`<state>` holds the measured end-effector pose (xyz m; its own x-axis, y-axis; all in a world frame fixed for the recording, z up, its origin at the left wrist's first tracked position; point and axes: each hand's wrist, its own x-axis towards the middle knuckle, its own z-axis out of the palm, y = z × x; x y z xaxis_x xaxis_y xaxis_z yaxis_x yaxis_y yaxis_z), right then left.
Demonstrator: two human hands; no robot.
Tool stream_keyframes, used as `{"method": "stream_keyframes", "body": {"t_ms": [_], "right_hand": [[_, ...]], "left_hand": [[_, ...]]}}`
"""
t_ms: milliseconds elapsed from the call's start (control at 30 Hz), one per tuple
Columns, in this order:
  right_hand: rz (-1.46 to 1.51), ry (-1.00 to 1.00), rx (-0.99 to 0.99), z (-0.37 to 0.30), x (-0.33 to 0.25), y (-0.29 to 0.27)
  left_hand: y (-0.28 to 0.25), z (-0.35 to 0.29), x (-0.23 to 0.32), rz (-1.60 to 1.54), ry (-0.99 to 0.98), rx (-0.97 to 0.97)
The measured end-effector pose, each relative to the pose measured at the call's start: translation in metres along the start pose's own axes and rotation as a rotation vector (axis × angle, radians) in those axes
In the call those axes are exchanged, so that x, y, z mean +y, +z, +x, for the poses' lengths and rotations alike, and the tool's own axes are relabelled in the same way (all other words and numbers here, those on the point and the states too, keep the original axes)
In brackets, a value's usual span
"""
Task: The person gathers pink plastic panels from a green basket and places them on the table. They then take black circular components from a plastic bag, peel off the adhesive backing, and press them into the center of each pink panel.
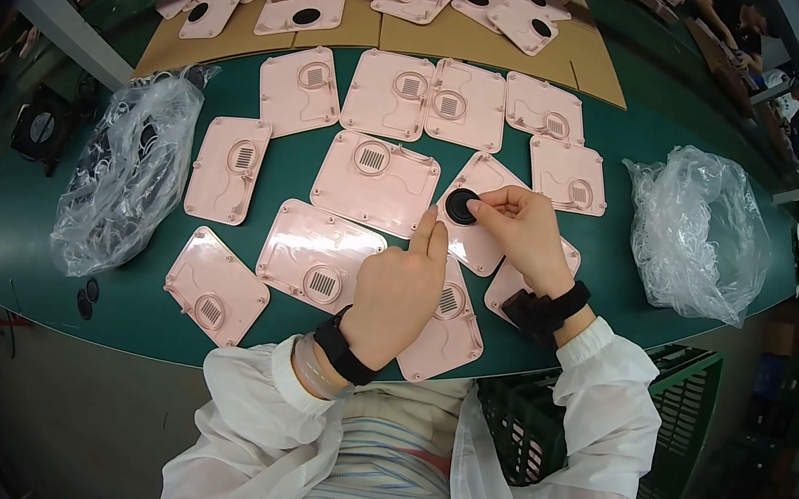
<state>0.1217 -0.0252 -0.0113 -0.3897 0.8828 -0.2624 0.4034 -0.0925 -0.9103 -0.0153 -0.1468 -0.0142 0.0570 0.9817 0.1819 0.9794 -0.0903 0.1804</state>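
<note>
My right hand (528, 234) pinches the edge of a round black disc (458, 209) between thumb and fingers. The disc lies over the round recess of a pink plastic panel (476, 244). My left hand (400, 288) rests closer to me, its index and middle fingers stretched out towards that panel's left edge and its other fingers curled under, partly hidden. Beneath it lies another pink panel (448, 342) with a slotted round grille. A wide pink panel (367, 190) sits just beyond my left fingertips. My right wrist partly covers another panel (565, 259).
Several more pink panels (386, 96) with bare grilles are spread over the green table (240, 77). Behind them, panels with black discs (299, 12) pile up on cardboard (594, 73). Clear plastic bags stand left (126, 178) and right (699, 234). A green crate (685, 418) is below.
</note>
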Motion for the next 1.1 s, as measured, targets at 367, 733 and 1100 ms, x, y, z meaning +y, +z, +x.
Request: {"method": "stream_keyframes", "body": {"t_ms": [367,733,1100], "right_hand": [[0.047,0.041,-0.003,-0.0001,-0.0006,-0.0009],[0.011,-0.03,-0.009,-0.0008,0.001,0.0025],[-0.541,-0.354,0.262,-0.0084,-0.0024,0.0065]], "left_hand": [[-0.0024,0.0,-0.0009,-0.059,-0.005,-0.042],[-0.0002,-0.0017,-0.0012,-0.06,-0.008,-0.032],[-0.0025,0.0045,0.0033,-0.025,0.01,-0.065]]}}
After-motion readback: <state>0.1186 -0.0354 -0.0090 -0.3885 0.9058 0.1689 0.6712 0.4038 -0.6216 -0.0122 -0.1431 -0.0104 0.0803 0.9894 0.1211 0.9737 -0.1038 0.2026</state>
